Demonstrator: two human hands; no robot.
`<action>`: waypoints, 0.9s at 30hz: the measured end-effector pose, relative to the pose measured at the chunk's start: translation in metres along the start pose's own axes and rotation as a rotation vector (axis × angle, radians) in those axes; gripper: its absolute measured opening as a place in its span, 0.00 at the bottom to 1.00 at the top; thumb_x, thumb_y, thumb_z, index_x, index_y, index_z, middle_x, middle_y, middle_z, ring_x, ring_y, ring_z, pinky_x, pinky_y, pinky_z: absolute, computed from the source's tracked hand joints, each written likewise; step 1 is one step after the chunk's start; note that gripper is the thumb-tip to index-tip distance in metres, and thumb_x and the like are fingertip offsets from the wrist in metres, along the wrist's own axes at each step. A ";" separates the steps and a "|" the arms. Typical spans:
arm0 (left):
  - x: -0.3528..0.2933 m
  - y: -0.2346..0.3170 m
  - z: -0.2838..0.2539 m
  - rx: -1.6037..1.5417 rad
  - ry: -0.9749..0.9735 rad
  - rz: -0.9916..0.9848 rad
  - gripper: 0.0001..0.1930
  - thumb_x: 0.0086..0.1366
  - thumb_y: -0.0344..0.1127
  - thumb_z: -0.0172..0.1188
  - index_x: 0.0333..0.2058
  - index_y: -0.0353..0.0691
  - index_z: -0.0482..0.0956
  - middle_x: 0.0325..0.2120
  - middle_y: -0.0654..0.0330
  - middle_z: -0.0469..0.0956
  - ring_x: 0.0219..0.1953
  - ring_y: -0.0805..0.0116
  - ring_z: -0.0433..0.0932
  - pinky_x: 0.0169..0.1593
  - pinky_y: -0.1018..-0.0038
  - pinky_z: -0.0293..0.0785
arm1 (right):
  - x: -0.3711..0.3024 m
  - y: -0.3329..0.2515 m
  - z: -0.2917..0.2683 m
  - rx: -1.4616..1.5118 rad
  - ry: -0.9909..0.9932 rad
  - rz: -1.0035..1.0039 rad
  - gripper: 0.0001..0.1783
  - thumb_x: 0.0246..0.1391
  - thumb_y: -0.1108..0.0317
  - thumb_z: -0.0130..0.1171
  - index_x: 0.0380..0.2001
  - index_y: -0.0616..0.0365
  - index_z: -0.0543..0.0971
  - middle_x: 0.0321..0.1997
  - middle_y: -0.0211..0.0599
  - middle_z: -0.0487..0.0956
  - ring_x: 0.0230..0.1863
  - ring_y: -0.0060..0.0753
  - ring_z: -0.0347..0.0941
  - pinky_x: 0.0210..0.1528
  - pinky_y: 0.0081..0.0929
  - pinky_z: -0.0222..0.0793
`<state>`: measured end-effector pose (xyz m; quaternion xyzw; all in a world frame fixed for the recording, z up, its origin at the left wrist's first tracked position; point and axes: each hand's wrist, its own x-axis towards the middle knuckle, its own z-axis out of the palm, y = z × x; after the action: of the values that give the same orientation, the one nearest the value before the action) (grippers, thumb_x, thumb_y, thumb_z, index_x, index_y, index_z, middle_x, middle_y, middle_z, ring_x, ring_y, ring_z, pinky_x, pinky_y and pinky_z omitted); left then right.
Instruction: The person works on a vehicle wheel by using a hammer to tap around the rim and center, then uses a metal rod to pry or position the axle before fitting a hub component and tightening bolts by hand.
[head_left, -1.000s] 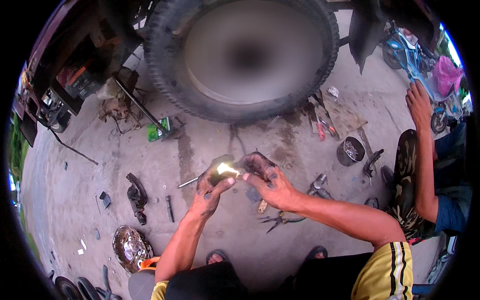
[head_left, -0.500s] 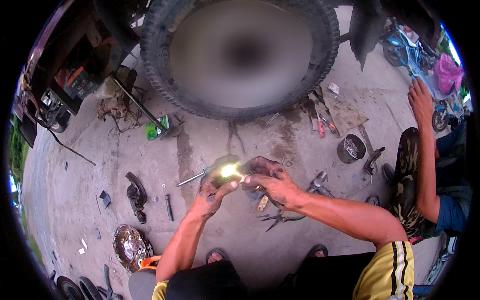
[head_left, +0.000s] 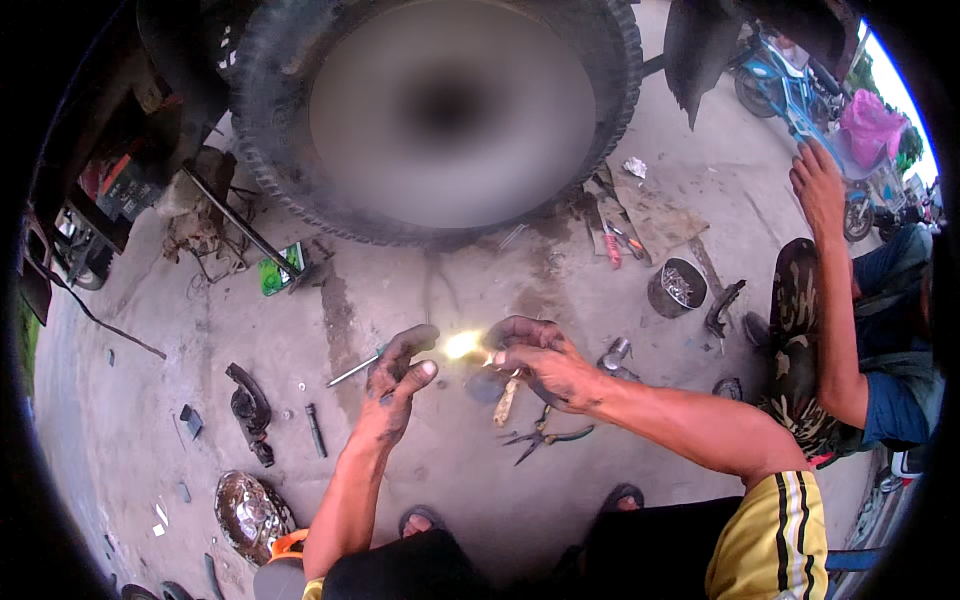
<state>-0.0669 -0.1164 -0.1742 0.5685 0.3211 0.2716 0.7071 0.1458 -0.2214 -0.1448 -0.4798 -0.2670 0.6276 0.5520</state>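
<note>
Over the concrete, my blackened right hand (head_left: pixel 548 365) is closed on a small thing with a brightly glowing tip (head_left: pixel 463 346); glare and my fingers hide its kind. My left hand (head_left: pixel 402 370) is empty just left of the glow, thumb and fingers apart. Beyond that hand lies a screwdriver (head_left: pixel 356 367) with a green handle. Below my right hand are a brown-handled tool (head_left: pixel 506 402), partly covered, and open pliers (head_left: pixel 540 438). A hammer (head_left: pixel 617 357) lies beside my right wrist.
A large tire (head_left: pixel 440 236) stands ahead. Right are a can of small metal parts (head_left: pixel 677 288) and a seated person's arm (head_left: pixel 838 290). Left are a dark curved part (head_left: pixel 250 414), a bolt (head_left: pixel 316 431) and a metal basin (head_left: pixel 250 515). A green box (head_left: pixel 281 268) lies farther off.
My left hand has come away from the glowing thing and moved left, its fingers opening. My right hand keeps its hold. The whole view has shifted slightly.
</note>
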 end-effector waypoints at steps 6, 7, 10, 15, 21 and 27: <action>0.006 -0.001 0.005 -0.001 0.037 -0.067 0.30 0.52 0.44 0.66 0.53 0.38 0.72 0.49 0.59 0.73 0.54 0.66 0.68 0.56 0.68 0.63 | 0.003 0.005 -0.039 0.198 0.049 0.000 0.15 0.50 0.78 0.58 0.44 0.59 0.74 0.40 0.33 0.79 0.46 0.30 0.76 0.52 0.32 0.72; 0.007 -0.002 0.006 -0.001 0.042 -0.063 0.29 0.53 0.43 0.66 0.52 0.38 0.73 0.49 0.59 0.73 0.54 0.66 0.68 0.56 0.68 0.64 | 0.003 0.001 -0.041 0.221 0.046 -0.027 0.15 0.50 0.78 0.58 0.43 0.59 0.74 0.40 0.33 0.79 0.46 0.30 0.76 0.53 0.33 0.72; 0.007 -0.008 0.002 0.003 0.058 -0.056 0.27 0.53 0.41 0.65 0.52 0.39 0.73 0.49 0.58 0.73 0.54 0.66 0.69 0.56 0.68 0.64 | 0.000 -0.008 -0.043 0.248 0.068 -0.032 0.18 0.50 0.76 0.55 0.47 0.62 0.73 0.43 0.32 0.75 0.44 0.23 0.71 0.47 0.24 0.69; 0.014 -0.017 0.006 -0.067 0.039 -0.067 0.25 0.55 0.41 0.65 0.51 0.41 0.74 0.49 0.62 0.72 0.53 0.68 0.67 0.56 0.70 0.61 | 0.001 -0.013 -0.058 0.167 0.104 -0.020 0.19 0.48 0.78 0.58 0.46 0.61 0.73 0.42 0.33 0.78 0.44 0.27 0.75 0.50 0.29 0.73; 0.015 -0.020 0.008 -0.060 0.067 -0.087 0.24 0.54 0.39 0.64 0.49 0.38 0.74 0.49 0.60 0.74 0.52 0.67 0.69 0.55 0.69 0.64 | 0.002 -0.013 -0.067 0.173 0.099 -0.047 0.20 0.49 0.79 0.57 0.48 0.61 0.73 0.42 0.34 0.78 0.45 0.27 0.76 0.49 0.27 0.74; 0.015 -0.022 0.011 -0.036 0.077 -0.077 0.22 0.54 0.38 0.63 0.48 0.38 0.75 0.49 0.59 0.74 0.52 0.66 0.70 0.54 0.68 0.66 | 0.002 -0.017 -0.077 0.171 0.019 -0.037 0.19 0.51 0.74 0.59 0.48 0.59 0.73 0.48 0.31 0.74 0.50 0.28 0.71 0.57 0.30 0.69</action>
<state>-0.0486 -0.1163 -0.1969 0.5320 0.3649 0.2716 0.7142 0.2227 -0.2303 -0.1609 -0.4319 -0.2161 0.6332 0.6048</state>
